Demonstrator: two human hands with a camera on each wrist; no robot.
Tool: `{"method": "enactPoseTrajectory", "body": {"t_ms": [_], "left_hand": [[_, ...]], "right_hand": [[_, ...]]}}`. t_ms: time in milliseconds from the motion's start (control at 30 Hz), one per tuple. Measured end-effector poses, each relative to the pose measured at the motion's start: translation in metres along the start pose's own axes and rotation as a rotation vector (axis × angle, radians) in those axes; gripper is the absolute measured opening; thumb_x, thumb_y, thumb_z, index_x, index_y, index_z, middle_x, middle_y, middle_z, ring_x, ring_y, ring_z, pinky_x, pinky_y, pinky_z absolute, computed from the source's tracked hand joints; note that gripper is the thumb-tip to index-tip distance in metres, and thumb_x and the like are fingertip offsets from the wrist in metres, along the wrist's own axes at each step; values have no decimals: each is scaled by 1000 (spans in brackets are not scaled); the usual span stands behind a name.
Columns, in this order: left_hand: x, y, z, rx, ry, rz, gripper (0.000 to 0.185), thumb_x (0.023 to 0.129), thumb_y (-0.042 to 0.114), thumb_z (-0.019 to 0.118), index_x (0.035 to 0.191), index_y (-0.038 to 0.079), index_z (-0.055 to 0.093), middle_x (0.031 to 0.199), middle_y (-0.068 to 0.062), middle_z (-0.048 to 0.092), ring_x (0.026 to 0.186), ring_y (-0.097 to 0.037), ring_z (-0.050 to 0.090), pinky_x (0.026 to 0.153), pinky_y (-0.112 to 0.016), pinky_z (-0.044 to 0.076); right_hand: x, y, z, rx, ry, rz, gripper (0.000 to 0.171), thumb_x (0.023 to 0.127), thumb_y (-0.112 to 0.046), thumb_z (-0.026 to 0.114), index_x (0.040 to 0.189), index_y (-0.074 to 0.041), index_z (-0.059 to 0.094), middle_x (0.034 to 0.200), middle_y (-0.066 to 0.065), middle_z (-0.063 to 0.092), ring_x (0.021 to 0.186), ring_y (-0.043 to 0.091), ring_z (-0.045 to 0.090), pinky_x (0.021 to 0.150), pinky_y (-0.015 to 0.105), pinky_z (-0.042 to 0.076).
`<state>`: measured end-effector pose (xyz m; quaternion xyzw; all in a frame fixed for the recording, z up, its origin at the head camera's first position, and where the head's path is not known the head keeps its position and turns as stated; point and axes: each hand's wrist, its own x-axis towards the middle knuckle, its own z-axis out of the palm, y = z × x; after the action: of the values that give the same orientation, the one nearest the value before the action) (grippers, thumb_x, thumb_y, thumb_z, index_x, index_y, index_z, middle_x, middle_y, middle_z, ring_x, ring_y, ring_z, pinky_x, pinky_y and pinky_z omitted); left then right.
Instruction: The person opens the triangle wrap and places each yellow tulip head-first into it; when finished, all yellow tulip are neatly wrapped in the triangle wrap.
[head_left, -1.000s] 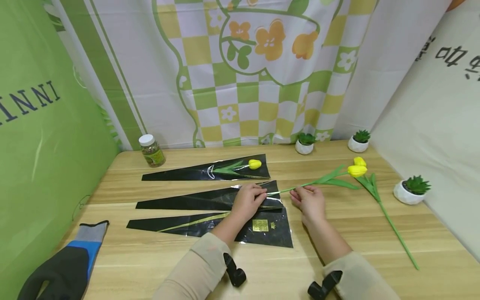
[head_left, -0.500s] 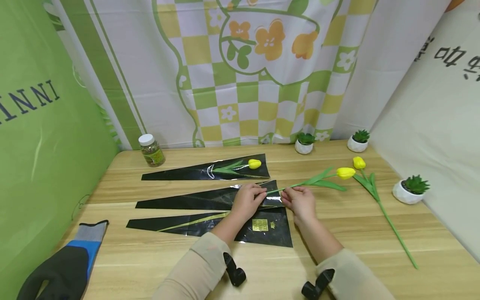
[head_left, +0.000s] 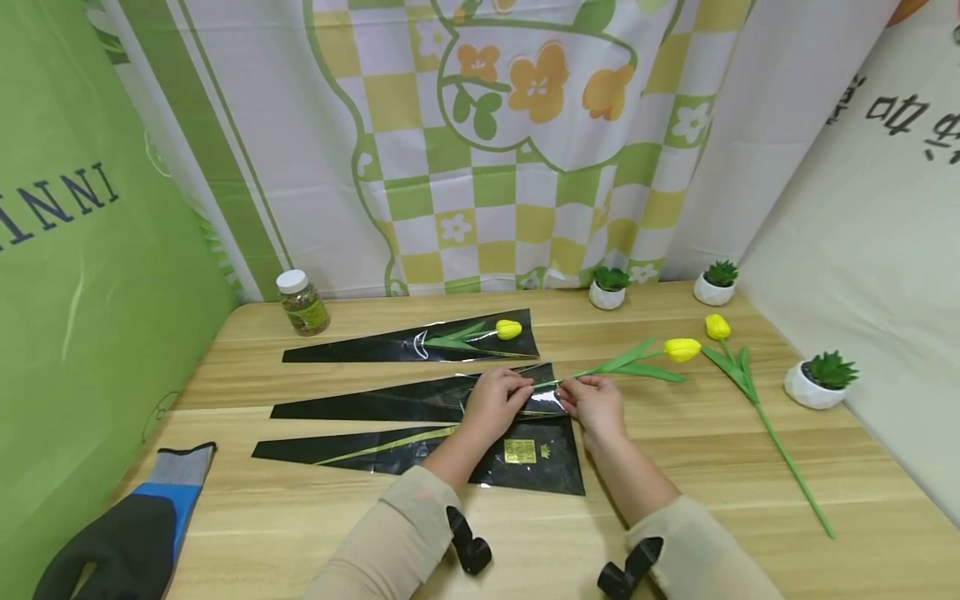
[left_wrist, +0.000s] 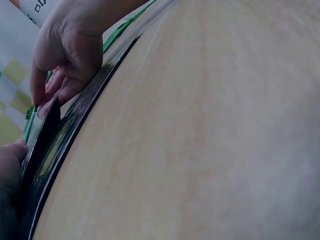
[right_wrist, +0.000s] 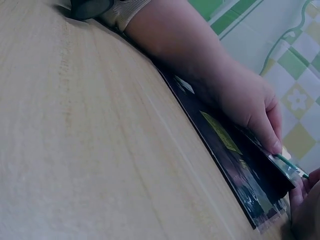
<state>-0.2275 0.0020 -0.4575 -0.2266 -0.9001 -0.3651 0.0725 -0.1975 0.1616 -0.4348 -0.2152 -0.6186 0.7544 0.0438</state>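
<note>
A yellow artificial tulip [head_left: 682, 350] lies with its head to the right and its green stem running into the mouth of the middle black flower sleeve [head_left: 352, 402]. My right hand [head_left: 596, 406] pinches the stem right at that mouth. Over the wide end of the sleeve, my left hand [head_left: 491, 404] holds the sleeve with thumb and fingers, its fingertips at the stem; the stem's lower end is hidden. In the right wrist view, the left thumb [right_wrist: 272, 142] meets the green stem [right_wrist: 295, 167] beside clear film. The left wrist view shows the sleeve's dark edge [left_wrist: 47, 130] raised between both hands.
Behind lies a black sleeve [head_left: 367, 343] with a yellow tulip [head_left: 508, 330] inside; a flat one [head_left: 555, 475] lies in front. Another tulip [head_left: 783, 450] rests at right, near several potted succulents [head_left: 816, 392]. A jar [head_left: 303, 308] and a dark glove [head_left: 127, 525] are at left.
My right hand has moved left with the tulip, and more of its stem has passed into the middle sleeve. My left hand has stayed in place.
</note>
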Motion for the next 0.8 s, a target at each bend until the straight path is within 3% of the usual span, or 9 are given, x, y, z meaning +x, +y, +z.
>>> {"method": "enactPoseTrajectory", "body": {"t_ms": [433, 567, 667, 800], "left_hand": [[1, -1, 1, 47, -12, 9, 21, 96, 24, 64, 108, 12, 77, 105, -6, 69, 103, -24, 61, 92, -39, 51], [0, 0, 0, 57, -25, 3, 21, 96, 24, 64, 107, 13, 77, 106, -5, 69, 103, -24, 61, 92, -39, 51], [-1, 0, 1, 70, -37, -5, 21, 96, 25, 63, 108, 14, 77, 107, -5, 68, 104, -23, 60, 92, -39, 51], [0, 0, 2, 94, -48, -11, 21, 96, 26, 64, 109, 15, 77, 108, -5, 68, 105, -22, 59, 93, -38, 50]], "right_hand": [[-4, -6, -15, 36, -156, 126, 16, 99, -1, 50, 113, 3, 45, 82, -1, 66, 76, 4, 68, 76, 17, 57], [-5, -6, -18, 31, -183, 136, 28, 99, 0, 49, 124, 9, 42, 84, -1, 67, 78, 4, 69, 77, 16, 57], [-6, -6, -21, 15, -210, 139, 46, 100, -1, 47, 139, 16, 31, 89, 1, 67, 80, 4, 68, 79, 16, 57], [-8, -8, -25, -16, -251, 147, 56, 100, -1, 46, 147, 17, 20, 95, 4, 68, 82, 3, 68, 83, 18, 57]]}}
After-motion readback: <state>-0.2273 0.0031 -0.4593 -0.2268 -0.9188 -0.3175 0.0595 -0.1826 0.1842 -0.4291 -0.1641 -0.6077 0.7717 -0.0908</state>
